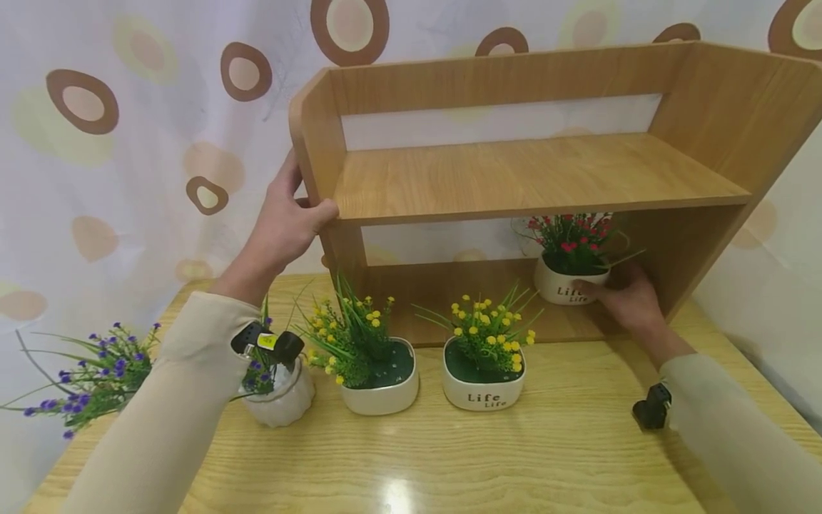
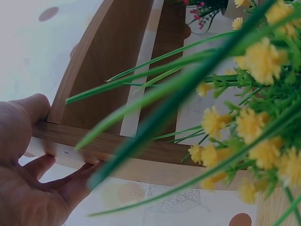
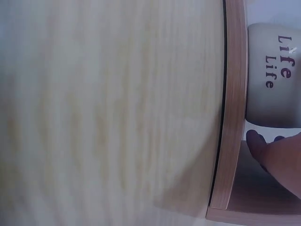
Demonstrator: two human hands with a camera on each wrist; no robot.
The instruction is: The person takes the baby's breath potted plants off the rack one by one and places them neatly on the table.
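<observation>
My left hand (image 1: 289, 214) grips the left side panel of a wooden two-tier shelf (image 1: 514, 168), thumb at the front edge and fingers round the outer side. In the left wrist view, that hand (image 2: 35, 165) holds the panel, with yellow flowers (image 2: 263, 127) crossing in front. On the lower tier, at the right, stands a white "Life" pot (image 1: 565, 285) of red flowers (image 1: 571, 235). My right hand (image 1: 632, 296) is at its right side, thumb extended across its front edge in the head view. In the right wrist view, a narrow gap shows between thumb and pot (image 3: 273, 80).
Two white pots with yellow flowers, a left one (image 1: 380, 400) and a right one (image 1: 483, 392), stand before the shelf on the wooden table (image 1: 514, 464). A ribbed white pot (image 1: 282, 400) and purple flowers (image 1: 115, 368) are at the left. A patterned curtain (image 1: 154, 143) hangs behind.
</observation>
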